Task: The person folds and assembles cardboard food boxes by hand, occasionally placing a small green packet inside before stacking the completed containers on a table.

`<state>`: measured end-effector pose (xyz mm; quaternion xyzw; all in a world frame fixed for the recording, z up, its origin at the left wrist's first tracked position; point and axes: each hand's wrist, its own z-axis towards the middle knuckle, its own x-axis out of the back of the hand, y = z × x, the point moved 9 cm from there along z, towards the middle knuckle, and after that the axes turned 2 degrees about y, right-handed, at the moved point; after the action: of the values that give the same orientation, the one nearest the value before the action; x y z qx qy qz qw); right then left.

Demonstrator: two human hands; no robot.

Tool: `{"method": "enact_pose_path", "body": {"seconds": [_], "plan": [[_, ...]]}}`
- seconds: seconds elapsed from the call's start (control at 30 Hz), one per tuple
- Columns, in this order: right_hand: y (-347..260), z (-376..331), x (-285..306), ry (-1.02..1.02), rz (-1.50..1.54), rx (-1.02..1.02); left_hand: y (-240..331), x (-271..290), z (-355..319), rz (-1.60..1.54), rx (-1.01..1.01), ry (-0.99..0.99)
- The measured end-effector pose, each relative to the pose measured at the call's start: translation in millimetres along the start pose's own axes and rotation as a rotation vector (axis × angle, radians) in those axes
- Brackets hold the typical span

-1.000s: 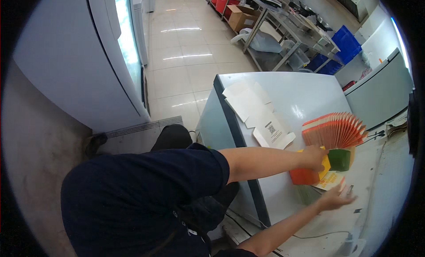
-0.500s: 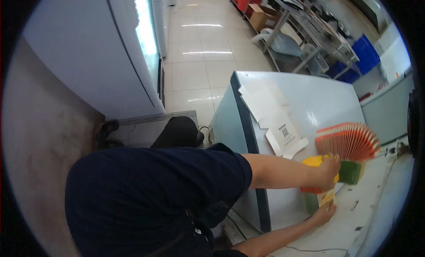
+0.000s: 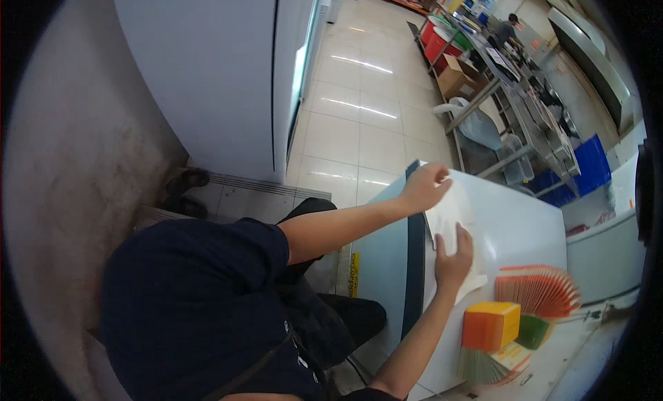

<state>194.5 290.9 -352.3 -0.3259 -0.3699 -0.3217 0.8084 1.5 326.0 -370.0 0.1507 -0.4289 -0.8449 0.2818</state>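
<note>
A flat white cardboard carton blank (image 3: 456,206) lies on the white top of a chest-like appliance (image 3: 525,228). My left hand (image 3: 423,188) is at its far end, fingers curled and closed at the edge. My right hand (image 3: 454,257) rests on the nearer part, thumb and fingers apart, card showing between them. Beyond my right hand stands a yellow and orange block-shaped stack (image 3: 492,325), with a green one (image 3: 532,330) beside it. A fanned row of orange-edged folded cartons (image 3: 539,290) lies behind them.
A fanned pale green stack (image 3: 481,366) sits at the near right. A tall white cabinet (image 3: 200,76) stands on the left. Across the tiled floor (image 3: 352,138), a metal rack (image 3: 514,114) holds containers, and a person (image 3: 505,31) is farther back. A blue crate (image 3: 592,167) stands by the rack.
Both hands have left the yellow and orange stack and moved to the white carton blank. The view has shifted, showing more of the room beyond.
</note>
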Motion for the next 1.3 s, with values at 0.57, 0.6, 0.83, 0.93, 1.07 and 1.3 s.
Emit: {"method": "enact_pose_path", "body": {"seconds": [0.57, 0.6, 0.83, 0.93, 1.07, 1.3], "plan": [[108, 29, -110, -0.354, 1.128, -0.830, -3, 27, -17, -0.308, 0.385, -0.394], [112, 30, -109, -0.349, 1.126, -0.828, -3, 25, -20, -0.373, 0.429, -0.389], [102, 35, -110, -0.524, 1.173, -0.752, -8, 9, -29, -0.388, 0.494, -0.417], [107, 34, -111, -0.503, 1.122, -0.705, -10, 4, -33, -0.428, 0.501, -0.437], [116, 32, -115, -0.381, 1.081, -0.796, -16, -1, -36, -0.173, 0.374, -0.436], [73, 38, -121, -0.490, 0.779, -0.507, -25, -19, -62, 0.313, 0.253, -0.543]]}}
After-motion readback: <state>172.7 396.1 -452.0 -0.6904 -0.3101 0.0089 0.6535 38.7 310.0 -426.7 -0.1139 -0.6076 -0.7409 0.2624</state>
